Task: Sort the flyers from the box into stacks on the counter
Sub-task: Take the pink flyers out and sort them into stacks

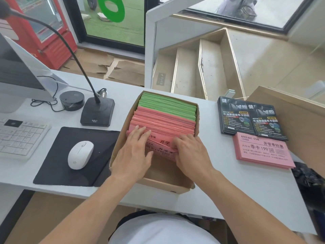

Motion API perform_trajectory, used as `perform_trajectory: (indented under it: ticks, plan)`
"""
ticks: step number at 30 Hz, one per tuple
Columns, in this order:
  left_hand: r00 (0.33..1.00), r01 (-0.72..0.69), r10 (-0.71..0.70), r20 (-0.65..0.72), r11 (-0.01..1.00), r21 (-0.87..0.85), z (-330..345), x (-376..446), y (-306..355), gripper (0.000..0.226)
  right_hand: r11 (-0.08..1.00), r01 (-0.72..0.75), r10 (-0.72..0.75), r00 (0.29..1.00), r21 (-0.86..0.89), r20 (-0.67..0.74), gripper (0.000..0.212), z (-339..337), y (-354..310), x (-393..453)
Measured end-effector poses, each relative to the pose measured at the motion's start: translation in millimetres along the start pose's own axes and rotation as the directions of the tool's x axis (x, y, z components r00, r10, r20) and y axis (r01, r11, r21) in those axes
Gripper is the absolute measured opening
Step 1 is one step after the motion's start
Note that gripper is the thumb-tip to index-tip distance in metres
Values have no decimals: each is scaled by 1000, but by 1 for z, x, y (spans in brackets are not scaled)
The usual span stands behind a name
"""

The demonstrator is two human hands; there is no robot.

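An open cardboard box (163, 184) stands on the white counter (219, 196). Green flyers (167, 106) fill its far end and pink flyers (163, 122) its middle, all on edge. My left hand (135, 152) reaches over the nearest pink flyers, fingers behind them and thumb on the front sheet. Beside it, my right hand (190, 150) curls its fingers over the tops of the same bundle. On the counter to the right lie a pink flyer stack (263, 152) and two dark flyer stacks (246, 118).
Left of the box are a white mouse (80, 154) on a black pad (52, 164), a gooseneck microphone base (97, 111), a round black device (73, 101), a keyboard (19, 136) and a monitor (17, 67). A brown cardboard panel (290, 117) rises at the right.
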State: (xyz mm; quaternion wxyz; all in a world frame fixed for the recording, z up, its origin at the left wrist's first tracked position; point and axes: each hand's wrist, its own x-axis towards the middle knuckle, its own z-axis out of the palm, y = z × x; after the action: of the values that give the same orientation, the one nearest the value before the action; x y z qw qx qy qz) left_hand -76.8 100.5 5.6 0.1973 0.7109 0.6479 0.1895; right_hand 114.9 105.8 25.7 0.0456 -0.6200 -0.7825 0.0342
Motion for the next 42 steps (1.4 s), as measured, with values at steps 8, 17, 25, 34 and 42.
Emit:
perform_trajectory:
  ticks: [8,17,25,34,42]
  plan:
    - [995,-63,67,-80,997,48,4,1,-5,58,994,21,-19,999,103,-25,24,-9,-2,-6]
    - [965,-183,191,-178,981,63,-54,-5,8,24,837,55,111,957,544,-268,21,-46,19,-22]
    - [994,-58,105,4,576,-815,-64,-3,73,20,539,10,274,944,842,-186,14,-104,88,-65]
    - [960,45,178,218,668,-743,70,-15,185,3,414,-180,497,866,892,-57,21,-57,233,-135]
    - [936,219,23,351,743,-633,153,-20,193,10,435,-363,582,812,824,51,20,-10,268,-170]
